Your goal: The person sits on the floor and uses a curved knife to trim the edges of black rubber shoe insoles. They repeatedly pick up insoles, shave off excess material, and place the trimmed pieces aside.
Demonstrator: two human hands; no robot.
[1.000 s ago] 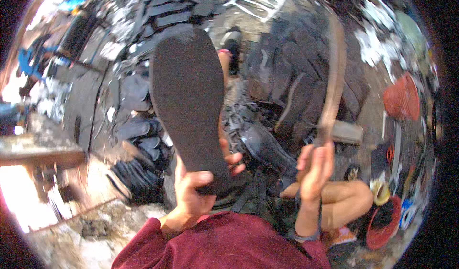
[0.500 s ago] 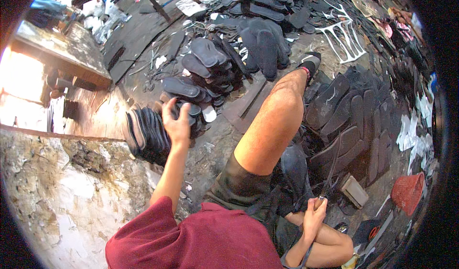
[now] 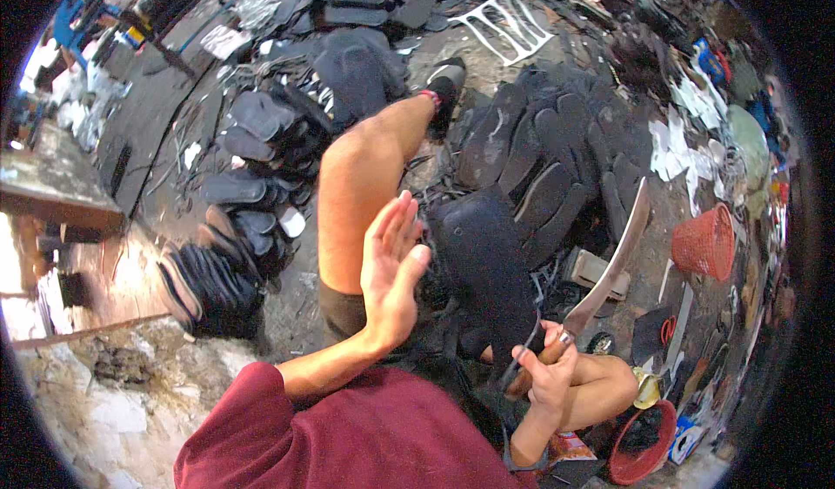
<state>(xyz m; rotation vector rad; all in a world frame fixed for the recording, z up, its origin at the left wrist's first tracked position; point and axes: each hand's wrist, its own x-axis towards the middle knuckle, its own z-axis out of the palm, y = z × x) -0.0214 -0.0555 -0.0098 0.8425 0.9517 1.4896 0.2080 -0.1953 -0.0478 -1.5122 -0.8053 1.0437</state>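
Observation:
My right hand [image 3: 548, 383] is closed round the wooden handle of a long curved knife [image 3: 609, 276], its blade slanting up and away to the right. Raised in front of my body, my left hand [image 3: 391, 276] is open and empty, fingers stretched and thumb apart. Close beside it, a dark piece of sheet material [image 3: 483, 250] lies between my legs; whether my left fingers touch it I cannot tell. Past the knife lie many black sole-shaped pieces [image 3: 548, 193]. More dark sole-shaped pieces [image 3: 213, 285] stand packed on edge to the left.
A red mesh basket [image 3: 703, 241] stands at the right, with a pale block [image 3: 598, 273] nearer me. A red round container [image 3: 645, 454] and red-handled scissors [image 3: 668, 329] are by my right knee. Dark scraps and a white cut-out frame [image 3: 509, 24] lie farther off.
My left hand has swung right from the stacked pieces to in front of my body. The knife in my right hand is raised and tilted rightward. The view has turned right.

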